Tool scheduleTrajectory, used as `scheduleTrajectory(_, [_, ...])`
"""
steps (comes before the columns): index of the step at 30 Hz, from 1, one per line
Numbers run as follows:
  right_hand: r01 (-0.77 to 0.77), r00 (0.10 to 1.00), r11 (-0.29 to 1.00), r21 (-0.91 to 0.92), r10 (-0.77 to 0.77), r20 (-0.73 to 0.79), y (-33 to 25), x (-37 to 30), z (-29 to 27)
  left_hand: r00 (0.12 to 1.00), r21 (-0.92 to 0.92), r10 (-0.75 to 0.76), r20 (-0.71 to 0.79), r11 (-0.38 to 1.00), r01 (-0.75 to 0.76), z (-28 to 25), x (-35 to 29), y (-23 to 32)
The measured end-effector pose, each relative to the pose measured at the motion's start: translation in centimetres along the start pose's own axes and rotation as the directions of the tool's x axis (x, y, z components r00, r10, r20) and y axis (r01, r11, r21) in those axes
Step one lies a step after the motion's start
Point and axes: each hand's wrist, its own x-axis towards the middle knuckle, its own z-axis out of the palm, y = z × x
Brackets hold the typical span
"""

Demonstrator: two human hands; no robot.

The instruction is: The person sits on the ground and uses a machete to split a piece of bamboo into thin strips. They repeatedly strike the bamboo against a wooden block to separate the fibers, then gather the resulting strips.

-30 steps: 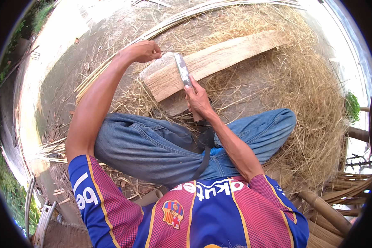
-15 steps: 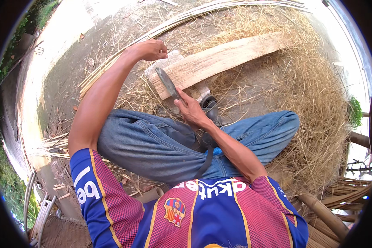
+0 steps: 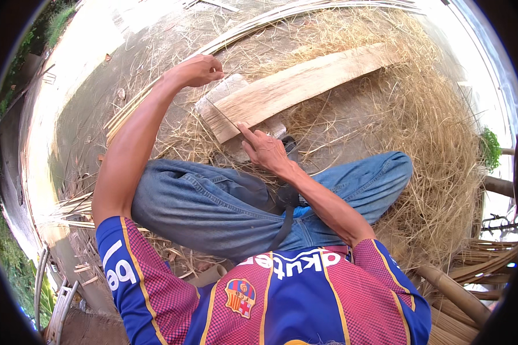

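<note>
My right hand [image 3: 267,152] is closed around a knife [image 3: 225,115], its forefinger stretched along the top. Seen edge-on, the blade shows as a thin dark line over the near-left end of a wooden plank [image 3: 305,81]. Beyond that end, at the upper left, my left hand [image 3: 194,71] is closed with curled fingers; whatever lies in them is too small or hidden to make out. A pale block [image 3: 227,86] props up the plank's left end.
Straw-like shavings [image 3: 437,149] lie thick on the right. Long thin strips [image 3: 253,27] run behind the plank. My crossed legs in blue jeans [image 3: 207,201] are in front of it. A bamboo pole [image 3: 452,296] and bundled strips [image 3: 486,264] lie at the lower right.
The knife has turned from showing its flat side to edge-on. My left hand has shifted slightly left, partly along with the whole view.
</note>
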Motion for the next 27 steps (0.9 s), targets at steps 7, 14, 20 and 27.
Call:
scheduleTrajectory(7, [-0.057,0.997,0.953,-0.298,0.071,0.039,6.7,0.7,-6.1,0.999,0.015,-0.011,0.045,1.000,0.011,0.0,0.2,0.7])
scheduleTrajectory(14, [0.009,0.999,0.972,-0.234,0.003,0.052,9.7,0.4,-7.6,0.991,0.042,-0.025,0.133,0.999,0.019,0.5,0.4,-0.4])
scheduleTrajectory(20, [-0.294,0.930,0.923,-0.247,0.217,-0.297,15.7,0.4,-8.8,0.995,0.031,-0.030,0.092,0.999,0.028,-0.8,-0.4,2.3])
scheduleTrajectory(27, [-0.411,0.846,0.896,-0.168,0.306,-0.436,17.7,-2.2,-8.7,0.996,0.017,-0.033,0.084,0.999,0.032,-0.1,0.1,1.3])
